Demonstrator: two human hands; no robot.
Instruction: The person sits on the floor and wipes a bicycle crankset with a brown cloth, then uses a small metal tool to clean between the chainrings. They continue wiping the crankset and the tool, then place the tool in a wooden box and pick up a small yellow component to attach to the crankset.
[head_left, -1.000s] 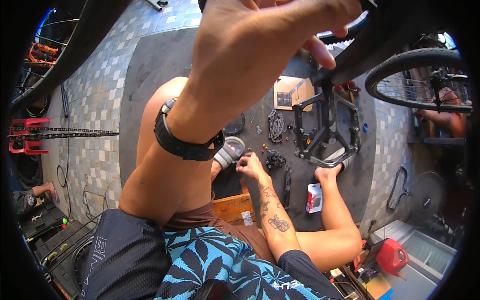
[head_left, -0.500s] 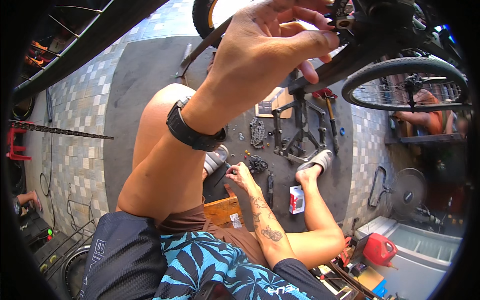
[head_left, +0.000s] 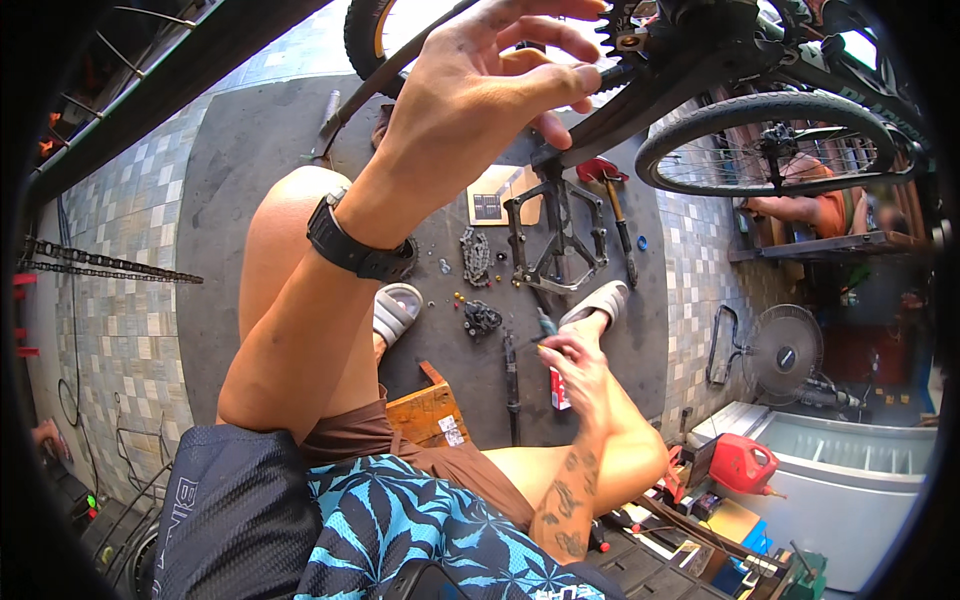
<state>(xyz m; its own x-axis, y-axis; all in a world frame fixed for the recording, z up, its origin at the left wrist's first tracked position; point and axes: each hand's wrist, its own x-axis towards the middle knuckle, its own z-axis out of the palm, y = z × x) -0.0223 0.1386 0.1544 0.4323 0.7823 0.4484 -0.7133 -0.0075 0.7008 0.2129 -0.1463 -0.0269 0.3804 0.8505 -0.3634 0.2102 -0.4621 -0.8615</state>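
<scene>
My left hand (head_left: 490,95), with a black watch on its wrist, is raised at the chainring (head_left: 622,40) of a bicycle. Its fingers are curved and spread apart, the tips close to the teeth; whether they touch is unclear. Lower right, my right hand (head_left: 578,365) is closed round a slim tool with a teal part (head_left: 546,321); motion blurs it and its exact kind does not show. Under this hand lies a red and white box (head_left: 559,390), partly covered. To its left is a dark rod-shaped part (head_left: 512,390).
On the dark mat lie a black bike frame part (head_left: 560,235), a coiled chain (head_left: 476,257), a derailleur (head_left: 482,318), a cardboard piece (head_left: 487,207) and a red-headed hammer (head_left: 615,200). A wheel (head_left: 770,145) hangs right. A wooden stool (head_left: 425,415) stands between my legs. Another person (head_left: 815,200) sits beyond.
My right hand has moved right with the tool, from beside the derailleur to over the red and white box. The view has shifted, and my left hand stays up by the chainring.
</scene>
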